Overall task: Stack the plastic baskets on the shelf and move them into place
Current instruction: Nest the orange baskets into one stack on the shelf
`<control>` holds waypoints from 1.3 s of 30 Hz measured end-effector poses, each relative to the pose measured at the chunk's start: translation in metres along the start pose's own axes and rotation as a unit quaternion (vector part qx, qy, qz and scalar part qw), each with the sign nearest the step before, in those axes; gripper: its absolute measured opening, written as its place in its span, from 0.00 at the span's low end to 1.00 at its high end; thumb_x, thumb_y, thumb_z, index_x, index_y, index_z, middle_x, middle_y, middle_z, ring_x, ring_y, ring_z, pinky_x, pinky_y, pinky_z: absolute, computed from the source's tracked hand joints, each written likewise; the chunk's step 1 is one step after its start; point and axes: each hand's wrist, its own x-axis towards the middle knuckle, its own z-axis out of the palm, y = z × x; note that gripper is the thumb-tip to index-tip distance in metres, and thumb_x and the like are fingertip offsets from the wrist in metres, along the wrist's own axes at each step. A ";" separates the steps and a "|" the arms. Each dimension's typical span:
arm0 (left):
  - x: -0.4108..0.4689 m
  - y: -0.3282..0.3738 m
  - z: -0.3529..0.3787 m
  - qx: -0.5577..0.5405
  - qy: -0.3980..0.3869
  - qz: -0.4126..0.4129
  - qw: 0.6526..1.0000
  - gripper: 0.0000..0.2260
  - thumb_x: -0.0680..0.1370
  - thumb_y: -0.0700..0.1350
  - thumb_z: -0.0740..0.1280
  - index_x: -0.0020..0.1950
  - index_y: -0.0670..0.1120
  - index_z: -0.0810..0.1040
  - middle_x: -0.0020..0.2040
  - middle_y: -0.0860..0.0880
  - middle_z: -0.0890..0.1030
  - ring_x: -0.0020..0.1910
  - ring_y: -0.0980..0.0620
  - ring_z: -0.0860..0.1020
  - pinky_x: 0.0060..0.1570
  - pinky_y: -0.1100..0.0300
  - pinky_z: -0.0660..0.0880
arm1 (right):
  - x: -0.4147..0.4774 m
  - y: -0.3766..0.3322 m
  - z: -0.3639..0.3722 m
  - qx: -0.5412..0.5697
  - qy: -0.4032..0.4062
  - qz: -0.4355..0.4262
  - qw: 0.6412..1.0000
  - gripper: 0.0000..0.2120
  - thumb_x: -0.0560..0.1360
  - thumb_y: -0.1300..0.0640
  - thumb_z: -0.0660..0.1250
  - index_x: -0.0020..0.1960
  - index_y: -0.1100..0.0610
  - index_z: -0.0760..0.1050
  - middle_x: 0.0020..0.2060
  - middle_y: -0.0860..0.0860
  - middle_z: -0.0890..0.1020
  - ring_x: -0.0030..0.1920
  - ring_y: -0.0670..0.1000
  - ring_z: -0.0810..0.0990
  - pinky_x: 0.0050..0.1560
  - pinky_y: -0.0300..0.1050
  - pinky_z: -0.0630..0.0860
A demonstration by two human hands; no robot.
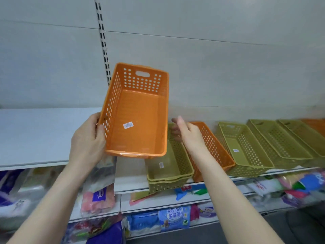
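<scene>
My left hand grips the left wall of an orange perforated basket and holds it up above the white shelf, tilted with its inside toward me. My right hand hovers with its fingers apart just right of that basket, over the far end of two nested green baskets at the shelf's front edge. Beside them on the shelf lies another orange basket, partly hidden by my right forearm. Further right stand a single green basket and more green baskets.
A slotted shelf upright runs up the grey back wall. A further orange basket shows at the far right. Lower shelves hold packaged goods in bags. The left part of the white shelf carries nothing.
</scene>
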 end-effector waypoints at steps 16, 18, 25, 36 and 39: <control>-0.038 0.086 0.197 -0.058 -0.232 0.087 0.967 0.20 0.81 0.51 0.60 0.72 0.51 0.69 0.62 0.53 0.78 0.55 0.54 0.78 0.56 0.55 0.76 | 0.044 0.080 -0.193 -0.198 0.266 -0.006 0.943 0.13 0.77 0.58 0.64 0.60 0.57 0.79 0.50 0.60 0.85 0.51 0.63 0.83 0.51 0.55 0.77; -0.053 0.094 0.235 -0.060 -0.268 0.041 0.961 0.21 0.81 0.48 0.61 0.74 0.49 0.66 0.67 0.50 0.75 0.62 0.50 0.77 0.63 0.52 0.74 | 0.057 0.093 -0.223 -0.178 0.262 -0.003 0.948 0.12 0.78 0.59 0.64 0.60 0.57 0.79 0.49 0.60 0.85 0.49 0.62 0.83 0.47 0.51 0.75; -0.084 0.088 0.310 0.136 -0.274 0.052 0.951 0.31 0.78 0.34 0.61 0.80 0.43 0.54 0.79 0.44 0.59 0.77 0.47 0.59 0.74 0.61 0.55 | 0.092 0.153 -0.248 -0.101 0.113 0.027 0.988 0.11 0.76 0.60 0.65 0.54 0.46 0.78 0.45 0.52 0.85 0.48 0.57 0.84 0.55 0.63 0.79; -0.069 0.059 0.298 0.141 -0.176 -0.046 0.973 0.18 0.82 0.45 0.60 0.69 0.39 0.74 0.66 0.40 0.78 0.64 0.40 0.76 0.64 0.53 0.70 | 0.118 0.160 -0.229 -0.181 -0.005 -0.019 0.983 0.09 0.72 0.52 0.65 0.50 0.44 0.79 0.44 0.50 0.87 0.45 0.56 0.85 0.49 0.55 0.80; -0.076 0.088 0.299 -0.110 -0.228 -0.218 0.943 0.19 0.82 0.58 0.53 0.62 0.49 0.77 0.60 0.49 0.80 0.63 0.46 0.78 0.61 0.53 0.74 | 0.113 0.160 -0.223 -0.228 -0.028 -0.001 0.973 0.10 0.76 0.63 0.65 0.55 0.55 0.81 0.48 0.55 0.86 0.50 0.58 0.83 0.44 0.46 0.73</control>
